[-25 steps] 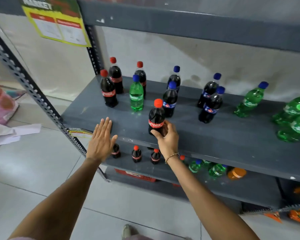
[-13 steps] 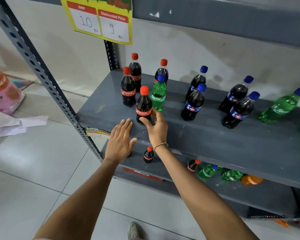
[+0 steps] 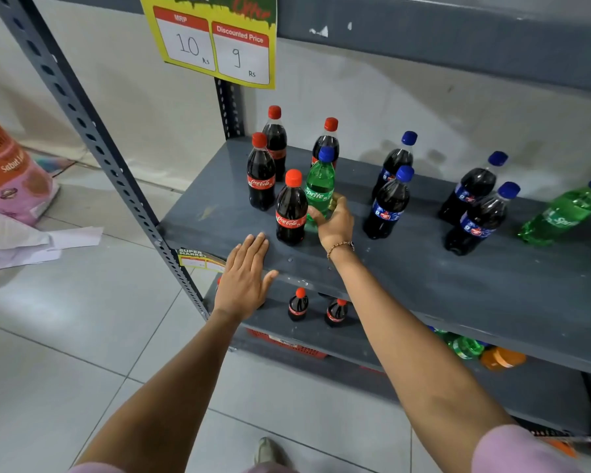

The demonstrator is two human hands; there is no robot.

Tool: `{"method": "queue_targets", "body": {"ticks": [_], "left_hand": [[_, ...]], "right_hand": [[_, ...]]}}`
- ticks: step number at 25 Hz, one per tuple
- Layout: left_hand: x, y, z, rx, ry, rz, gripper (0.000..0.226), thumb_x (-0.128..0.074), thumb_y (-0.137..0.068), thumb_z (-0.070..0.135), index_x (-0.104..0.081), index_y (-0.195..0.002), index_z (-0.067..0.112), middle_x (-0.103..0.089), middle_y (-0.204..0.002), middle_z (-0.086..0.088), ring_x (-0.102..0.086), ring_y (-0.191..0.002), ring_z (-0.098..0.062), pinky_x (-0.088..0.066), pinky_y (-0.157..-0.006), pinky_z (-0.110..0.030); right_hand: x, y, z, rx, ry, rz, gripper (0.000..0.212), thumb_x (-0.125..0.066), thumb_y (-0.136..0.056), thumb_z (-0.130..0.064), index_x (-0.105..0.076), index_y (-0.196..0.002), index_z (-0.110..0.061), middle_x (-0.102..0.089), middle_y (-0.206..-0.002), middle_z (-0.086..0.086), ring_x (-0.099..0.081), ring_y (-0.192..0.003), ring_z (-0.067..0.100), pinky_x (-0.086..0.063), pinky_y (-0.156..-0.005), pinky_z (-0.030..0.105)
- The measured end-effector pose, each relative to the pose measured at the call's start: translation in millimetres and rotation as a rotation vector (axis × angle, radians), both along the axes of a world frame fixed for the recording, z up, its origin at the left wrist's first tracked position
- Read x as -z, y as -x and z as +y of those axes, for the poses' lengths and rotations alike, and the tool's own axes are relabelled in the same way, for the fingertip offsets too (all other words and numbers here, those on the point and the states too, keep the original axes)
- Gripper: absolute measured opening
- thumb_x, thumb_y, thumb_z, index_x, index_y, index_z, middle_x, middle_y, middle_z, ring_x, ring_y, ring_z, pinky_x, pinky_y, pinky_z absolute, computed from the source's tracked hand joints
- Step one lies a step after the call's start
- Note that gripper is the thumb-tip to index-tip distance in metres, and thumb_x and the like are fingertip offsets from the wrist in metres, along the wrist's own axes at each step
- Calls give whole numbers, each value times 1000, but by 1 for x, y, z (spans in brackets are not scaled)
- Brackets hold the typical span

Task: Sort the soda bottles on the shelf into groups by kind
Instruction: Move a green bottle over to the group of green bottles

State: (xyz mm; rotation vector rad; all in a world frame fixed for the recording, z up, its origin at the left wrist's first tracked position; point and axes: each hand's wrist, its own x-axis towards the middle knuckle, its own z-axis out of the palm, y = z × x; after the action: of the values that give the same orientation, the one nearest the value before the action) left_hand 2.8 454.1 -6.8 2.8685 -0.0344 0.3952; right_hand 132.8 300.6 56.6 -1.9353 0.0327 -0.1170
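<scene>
Sprite bottle (image 3: 319, 189) is standing among colas, the right hand (image 3: 335, 221) curling around its base; left hand (image 3: 244, 278) is lying flat and empty on the shelf (image 3: 458, 285) edge

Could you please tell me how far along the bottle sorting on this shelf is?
Done: four Coca-Cola bottles stand grouped at the shelf's left end, four blue-capped colas mid-shelf. In hand: the right hand grips the stray Sprite bottle among the Cokes; the left hand rests flat. Left: moving it to the Sprite at right.

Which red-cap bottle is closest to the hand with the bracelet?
The front Coca-Cola bottle, right beside the right hand. The other three red-capped bottles stand farther back.
</scene>
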Motion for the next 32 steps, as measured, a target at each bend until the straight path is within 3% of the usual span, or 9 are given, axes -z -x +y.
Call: {"method": "queue_targets", "body": {"ticks": [6, 9, 12, 16, 20, 26, 28, 30, 32], "left_hand": [[1, 2, 0, -2, -13, -13, 67, -16, -98, 50, -33, -143, 3, -32, -151, -12, -23, -141, -25, -6, -117, -33], [1, 6, -5, -23, 4, -25, 65, -14, -99, 47, -32, -143, 2, -31, -151, -12, -21, -142, -24, -4, -118, -32], [4, 17, -31, -40, 27, -43, 64, -15, -100, 44, -29, -144, 0, -27, -152, -14, -15, -143, -23, -2, -118, -33], [6, 28, -90, 49, 12, -60, 61, -23, -99, 39, -29, -143, -3, -24, -152, -17, -15, -143, -28, -4, -118, -36], [4, 30, -166, 189, 4, -40, 58, -23, -100, 37, -33, -141, -3, -29, -150, -18, -20, -141, -28, -9, -118, -38], [1, 16, -257, 261, -119, -34, 60, -13, -101, 37, -36, -139, -3, -32, -150, -18, -24, -140, -30, -11, -116, -40], [1, 12, -275, 202, -101, -10, 62, -11, -101, 38, -39, -138, -3, -35, -148, -18, -28, -139, -32, -13, -115, -40], [2, 11, -283, 144, -73, 4, 63, -11, -101, 39, -43, -136, -2, -40, -145, -17, -33, -136, -33, -16, -113, -40], [3, 11, -285, 124, -66, -10, 63, -11, -100, 40, -45, -135, -1, -43, -144, -17, -35, -135, -33, -19, -111, -40]], "right_hand": [[9, 17, -10, -11, -86, -11, 51, -75, -72, -17, -51, -114, -4, -66, -110, 17, -63, -99, 26, -49, -86, 32], [11, 38, -31, -38, -79, -30, 50, -75, -72, -23, -52, -114, -8, -67, -105, 11, -63, -94, 23, -52, -85, 37], [9, 59, -63, -50, -65, -15, 49, -75, -72, -23, -53, -115, -10, -63, -97, 2, -58, -87, 14, -50, -83, 28], [5, 83, -115, -67, -30, -34, 50, -73, -75, -21, -52, -119, -8, -62, -96, -1, -55, -83, 11, -41, -69, 0], [8, 103, -187, 5, 36, -51, 51, -71, -76, -28, -52, -120, -11, -68, -103, 6, -59, -87, 13, -45, -78, 18], [6, 112, -303, 142, 65, -65, 46, -66, -81, -23, -50, -122, -9, -65, -94, 6, -56, -76, 9, -43, -73, 20], [5, 107, -341, 184, 35, -64, 45, -64, -82, -19, -48, -123, -9, -64, -95, 6, -54, -73, 6, -44, -68, 15], [4, 99, -369, 233, -15, -72, 45, -63, -83, -12, -46, -123, -6, -63, -104, 7, -57, -87, 12, -42, -68, 1], [0, 88, -387, 267, -35, -76, 46, -62, -83, -9, -44, -126, -4, -59, -107, 5, -55, -96, 14, -41, -71, 0]]}}
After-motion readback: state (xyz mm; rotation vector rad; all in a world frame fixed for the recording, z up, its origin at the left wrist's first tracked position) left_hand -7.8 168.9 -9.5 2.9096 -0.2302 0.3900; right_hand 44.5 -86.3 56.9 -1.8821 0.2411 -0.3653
